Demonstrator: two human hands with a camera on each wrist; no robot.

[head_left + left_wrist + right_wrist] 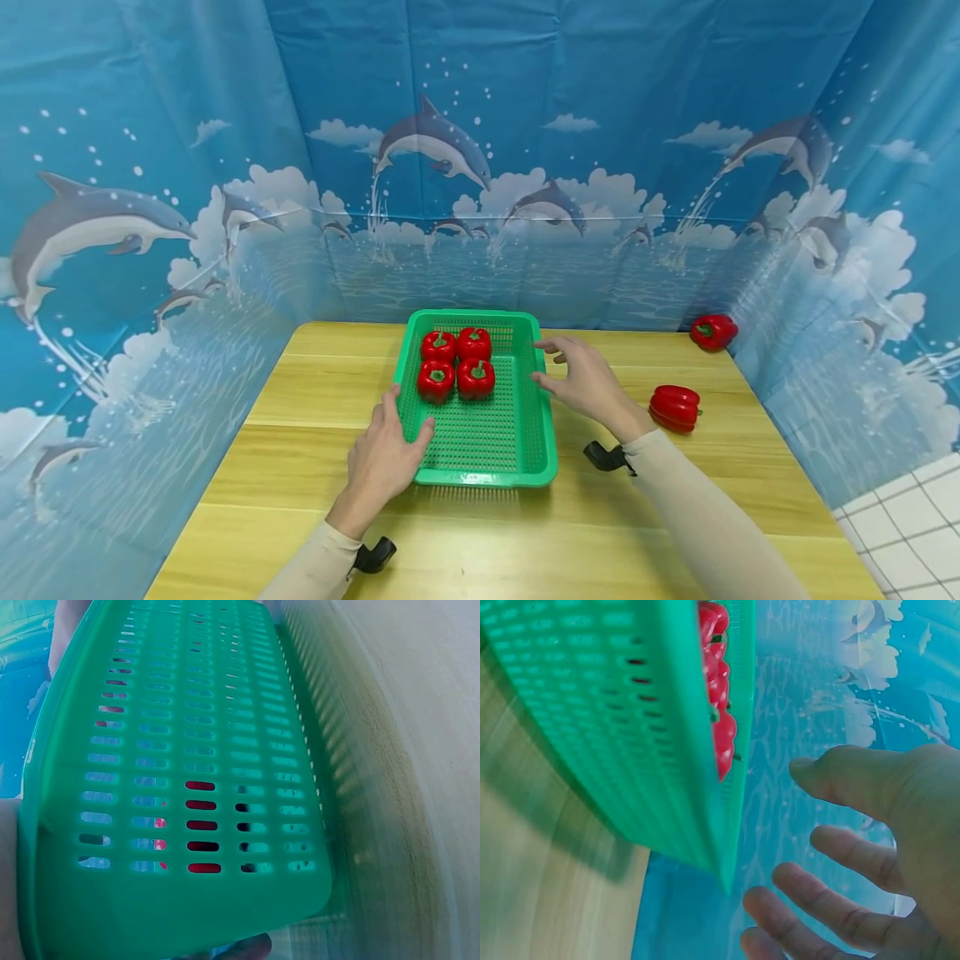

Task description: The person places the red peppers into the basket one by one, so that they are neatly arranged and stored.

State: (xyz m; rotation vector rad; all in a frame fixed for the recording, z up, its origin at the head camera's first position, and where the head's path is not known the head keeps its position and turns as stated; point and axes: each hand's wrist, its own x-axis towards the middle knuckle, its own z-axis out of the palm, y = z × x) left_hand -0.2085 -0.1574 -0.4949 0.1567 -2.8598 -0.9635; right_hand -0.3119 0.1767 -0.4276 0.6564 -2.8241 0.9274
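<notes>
A green plastic basket (551,454) with slotted walls stands on the table. Several red bell peppers (476,379) are grouped in its far left part, stems up. My left hand (382,454) is at the basket's near left corner, thumb spread over the rim and fingers along the left side. Whether it touches the wall is hard to tell; the left wrist view shows only a dark fingertip (255,947) below the wall. Beside the right rim, my right hand (588,379) is held with its fingers apart; in the right wrist view a gap separates it from the basket.
Right of the basket, a red bell pepper (675,408) lies on its side on the wooden table (300,467). Another pepper (714,332) lies at the far right corner. A blue dolphin-print curtain (480,275) borders the table's back and sides.
</notes>
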